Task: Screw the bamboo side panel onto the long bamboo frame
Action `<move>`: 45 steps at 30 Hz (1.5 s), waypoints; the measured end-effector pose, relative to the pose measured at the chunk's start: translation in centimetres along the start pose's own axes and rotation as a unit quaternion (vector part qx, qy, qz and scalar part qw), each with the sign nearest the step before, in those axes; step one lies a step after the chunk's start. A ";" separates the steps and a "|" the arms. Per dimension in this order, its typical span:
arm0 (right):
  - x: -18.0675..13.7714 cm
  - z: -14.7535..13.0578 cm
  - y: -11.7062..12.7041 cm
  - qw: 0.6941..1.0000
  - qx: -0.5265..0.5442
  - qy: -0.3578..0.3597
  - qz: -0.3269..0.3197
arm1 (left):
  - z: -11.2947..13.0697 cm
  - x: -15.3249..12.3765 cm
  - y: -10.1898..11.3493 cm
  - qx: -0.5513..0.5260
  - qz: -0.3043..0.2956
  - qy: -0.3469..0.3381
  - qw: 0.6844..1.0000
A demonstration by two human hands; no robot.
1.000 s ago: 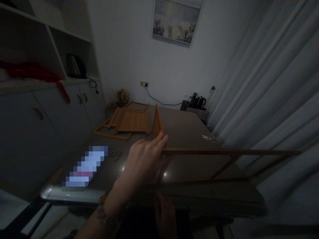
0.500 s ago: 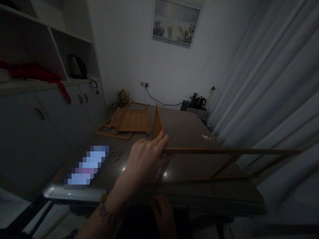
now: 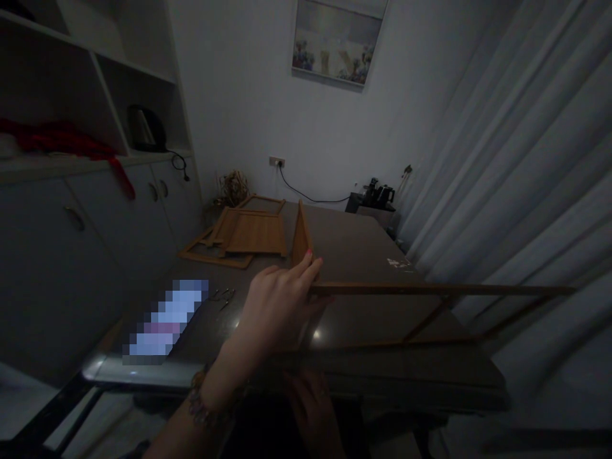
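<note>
A: Your right hand [image 3: 313, 411] has slid a little toward your left since a second ago, fingers more fanned, low by the near edge of the table [image 3: 354, 242]. What else shifted?

B: Very little. Your left hand [image 3: 275, 296] stays put, fingers bent over the corner where the upright wooden panel [image 3: 301, 239] meets the long wooden frame [image 3: 444, 289].

A: How firm is that hold?

B: Closed on the corner, fingertips on the panel's near edge, the frame's top rail starting right at your hand. Both pieces keep their angle, so I'd judge your left is steadying the joint while your right does the adjusting.

A: And what does your right have?

B: Can't tell. It's deep in shade under the edge; fingers look loosely parted, but anything between them is lost in the dark.

A: Where do the pieces lie?

B: Panel standing ahead of your left hand; frame running off to your right, two crossbars showing. Flat slatted panel [image 3: 261, 233] farther back, left of the upright one. Small metal screws [image 3: 224, 305] loose on the tabletop, left of your wrist, beside the lit phone [image 3: 167, 322].
</note>
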State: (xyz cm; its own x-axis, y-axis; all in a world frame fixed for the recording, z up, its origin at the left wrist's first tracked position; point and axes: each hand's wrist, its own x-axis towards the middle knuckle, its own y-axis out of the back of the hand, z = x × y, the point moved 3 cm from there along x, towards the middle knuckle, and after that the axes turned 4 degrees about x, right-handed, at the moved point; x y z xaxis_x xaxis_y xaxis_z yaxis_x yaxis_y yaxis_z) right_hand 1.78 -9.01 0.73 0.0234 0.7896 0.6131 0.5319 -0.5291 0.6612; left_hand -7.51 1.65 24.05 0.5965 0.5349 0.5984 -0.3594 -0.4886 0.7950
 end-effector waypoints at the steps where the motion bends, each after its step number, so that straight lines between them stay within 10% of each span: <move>1: 0.1 -0.1 0.0 1.000 0.012 -0.001 0.001 | 0.0 0.0 0.0 0.001 0.001 -0.001 1.000; 45: 0.7 -0.8 0.6 0.984 -0.133 -0.015 0.117 | 0.0 0.0 0.0 -0.003 0.014 -0.001 1.000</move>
State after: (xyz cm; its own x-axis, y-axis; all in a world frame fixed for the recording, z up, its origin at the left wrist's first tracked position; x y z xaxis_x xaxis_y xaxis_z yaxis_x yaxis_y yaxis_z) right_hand 1.42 -9.04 1.94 0.1450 0.6437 0.7514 0.2683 -0.7566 0.5963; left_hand -7.53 1.62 24.02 0.5873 0.5198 0.6204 -0.3805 -0.4992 0.7785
